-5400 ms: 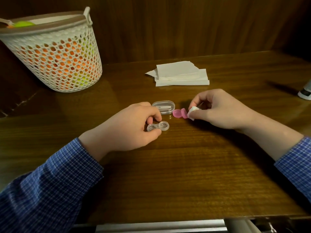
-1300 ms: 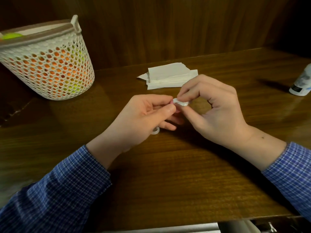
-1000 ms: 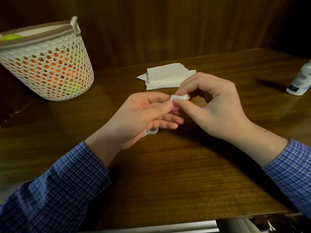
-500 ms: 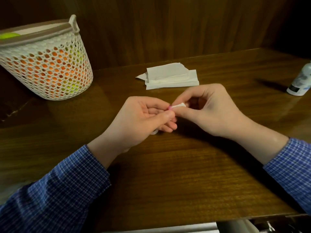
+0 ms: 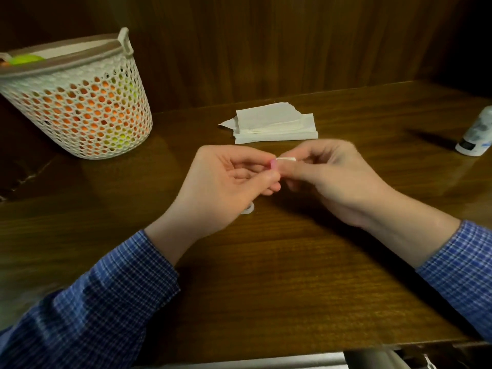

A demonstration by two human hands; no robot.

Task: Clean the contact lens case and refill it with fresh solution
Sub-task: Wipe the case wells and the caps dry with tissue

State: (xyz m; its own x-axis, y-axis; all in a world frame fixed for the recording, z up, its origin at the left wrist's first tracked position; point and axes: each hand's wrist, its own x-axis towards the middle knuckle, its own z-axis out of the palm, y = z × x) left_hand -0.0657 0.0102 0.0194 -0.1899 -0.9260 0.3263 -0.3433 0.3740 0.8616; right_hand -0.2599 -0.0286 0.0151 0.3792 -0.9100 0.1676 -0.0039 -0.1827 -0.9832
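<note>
My left hand (image 5: 226, 182) is raised over the table's middle and pinches a small pink cap (image 5: 273, 164) between thumb and fingers; only its edge shows. My right hand (image 5: 332, 179) meets it from the right and pinches a small folded piece of white tissue (image 5: 287, 159) against the cap. Under my left hand the clear lens case (image 5: 248, 209) lies on the table, mostly hidden. A white solution bottle (image 5: 476, 137) stands at the right edge.
A stack of white tissues (image 5: 274, 126) lies behind my hands. A white mesh basket (image 5: 80, 102) with orange and green contents stands at the back left. A dark wooden wall rises behind the brown wooden table (image 5: 266, 275).
Since 5.4 s ago my left hand let go of the lens case and took up the pink cap. Over the last second both hands dipped together with the cap and tissue.
</note>
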